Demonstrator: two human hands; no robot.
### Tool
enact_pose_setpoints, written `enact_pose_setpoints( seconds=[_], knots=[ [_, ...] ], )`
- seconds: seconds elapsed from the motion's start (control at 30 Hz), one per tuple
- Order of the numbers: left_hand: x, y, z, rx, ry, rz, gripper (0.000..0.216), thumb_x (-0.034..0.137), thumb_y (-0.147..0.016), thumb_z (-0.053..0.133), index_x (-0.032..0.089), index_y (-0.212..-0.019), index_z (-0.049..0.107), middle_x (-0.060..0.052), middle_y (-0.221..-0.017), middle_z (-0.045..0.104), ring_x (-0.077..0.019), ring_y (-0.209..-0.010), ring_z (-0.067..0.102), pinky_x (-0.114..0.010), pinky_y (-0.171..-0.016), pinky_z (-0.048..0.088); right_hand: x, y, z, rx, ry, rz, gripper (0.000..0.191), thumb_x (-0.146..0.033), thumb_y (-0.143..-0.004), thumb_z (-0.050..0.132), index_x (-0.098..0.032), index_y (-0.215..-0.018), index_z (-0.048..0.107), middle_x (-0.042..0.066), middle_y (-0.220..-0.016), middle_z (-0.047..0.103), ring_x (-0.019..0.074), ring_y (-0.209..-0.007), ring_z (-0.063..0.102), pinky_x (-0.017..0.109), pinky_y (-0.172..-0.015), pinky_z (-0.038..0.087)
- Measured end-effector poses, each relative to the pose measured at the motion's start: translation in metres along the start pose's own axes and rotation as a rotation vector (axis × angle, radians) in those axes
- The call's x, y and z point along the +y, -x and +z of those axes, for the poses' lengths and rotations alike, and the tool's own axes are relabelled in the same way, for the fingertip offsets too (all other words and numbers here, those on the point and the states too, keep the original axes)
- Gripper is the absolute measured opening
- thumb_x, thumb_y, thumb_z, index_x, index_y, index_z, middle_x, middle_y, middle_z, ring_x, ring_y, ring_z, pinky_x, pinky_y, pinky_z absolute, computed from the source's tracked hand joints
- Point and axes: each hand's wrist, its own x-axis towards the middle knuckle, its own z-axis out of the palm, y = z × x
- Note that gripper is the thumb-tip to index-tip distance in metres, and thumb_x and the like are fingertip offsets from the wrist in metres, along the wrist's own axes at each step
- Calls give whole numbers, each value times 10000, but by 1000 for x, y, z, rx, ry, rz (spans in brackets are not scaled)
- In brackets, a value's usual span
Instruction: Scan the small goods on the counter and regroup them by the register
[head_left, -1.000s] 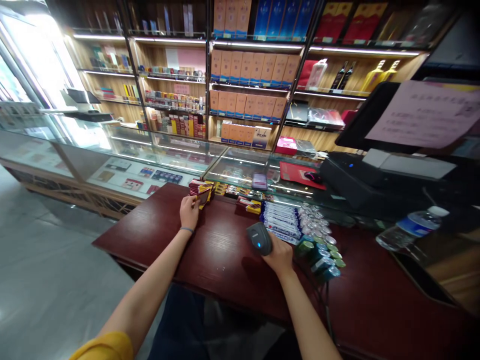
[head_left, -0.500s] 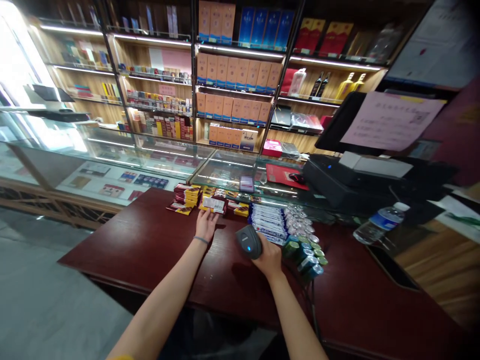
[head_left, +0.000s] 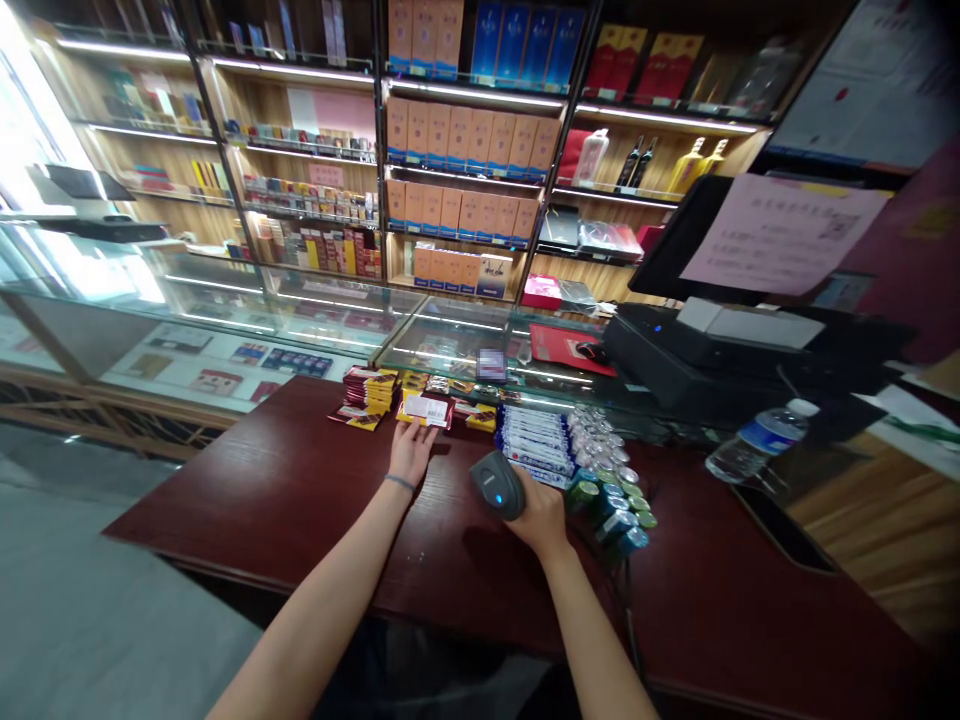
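My left hand [head_left: 410, 456], with a thin band at the wrist, is at the near edge of a yellow and dark red snack packet [head_left: 435, 409]. Its fingers pinch that edge, and a white barcode label faces up toward me. Wrapped round the handle of a dark barcode scanner [head_left: 496, 484] is my right hand [head_left: 543, 514]; a blue light glows on the scanner. Stacked snack packets [head_left: 370, 390] lie left of the held one, and another packet [head_left: 480, 415] is to its right. Blue and white stick packs [head_left: 534, 440] are lined up beyond the scanner.
Clear-wrapped rolls [head_left: 598, 440] and green and blue rolls [head_left: 616, 510] stand right of the stick packs. A water bottle [head_left: 763, 440] and a phone-like dark slab [head_left: 784, 530] are on the right. Behind the brown table [head_left: 247, 480] runs a glass counter [head_left: 330, 320]. A cable trails below the scanner.
The view has shifted slightly. The snack packet tilts a little more toward me at my left fingertips. My right hand and the scanner have hardly moved.
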Motion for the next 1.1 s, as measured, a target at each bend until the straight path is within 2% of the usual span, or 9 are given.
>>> enact_pose_setpoints(
  seconds=[0.13,0.33,0.4,0.5,0.57,0.67,0.8,0.93,1.1],
  knots=[
    [0,-1,0,1,-45,29,218,150,-785,705,215,-824,501,33,-823,639,-87,-766,630,-395,-963,507,3,1,2,62,26,-18,447,-310,-800,582,-142,-1214,581,95,-944,744,211,-709,711,295,-645,545],
    [4,0,5,-5,-224,145,272,216,-748,740,232,-964,576,13,-921,658,-95,-781,635,-337,-871,519,5,1,1,123,52,10,424,-317,-792,576,-144,-1179,587,75,-866,741,206,-674,702,286,-617,535],
    [5,-1,12,-13,-306,209,304,224,-734,744,231,-1003,603,-5,-959,670,-117,-824,649,-327,-858,521,5,1,0,138,55,20,413,-321,-791,576,-140,-1163,589,70,-833,734,204,-658,695,286,-608,532],
    [8,-4,26,-74,-533,368,307,232,-750,730,224,-1047,654,-42,-992,696,-176,-931,662,-346,-918,505,6,1,-1,157,54,41,402,-335,-792,583,-146,-1146,594,62,-792,722,203,-642,687,286,-602,531],
    [10,-6,37,-145,-735,509,282,230,-767,717,229,-1048,693,-57,-1024,706,-214,-1002,652,-370,-990,471,7,1,-1,180,46,62,407,-337,-792,583,-152,-1154,596,71,-821,725,207,-663,691,289,-619,538],
    [14,-8,51,-347,-1086,682,272,240,-813,670,271,-1079,721,-63,-1116,703,-258,-1105,612,-400,-1058,416,8,3,0,192,32,75,435,-342,-784,589,-160,-1180,590,76,-849,725,214,-686,693,298,-633,546],
    [10,-13,62,-631,-1499,801,310,234,-872,588,302,-1147,712,-83,-1112,707,-265,-1098,607,-406,-1041,410,11,5,1,193,22,73,471,-305,-765,586,-164,-1215,569,75,-865,721,219,-713,694,306,-650,554],
    [-7,-19,58,-776,-1605,833,313,218,-878,573,323,-1132,723,-96,-1100,703,-275,-1079,599,-424,-1021,403,12,6,2,190,21,78,440,-287,-771,565,-148,-1188,571,86,-875,716,211,-706,686,303,-645,546],
    [-27,-26,46,-854,-1612,751,309,221,-877,575,340,-1117,728,-101,-1064,684,-276,-1081,570,-452,-1049,371,11,6,1,178,12,73,422,-284,-778,557,-144,-1176,565,91,-886,715,217,-734,693,306,-651,544]
  ],
)
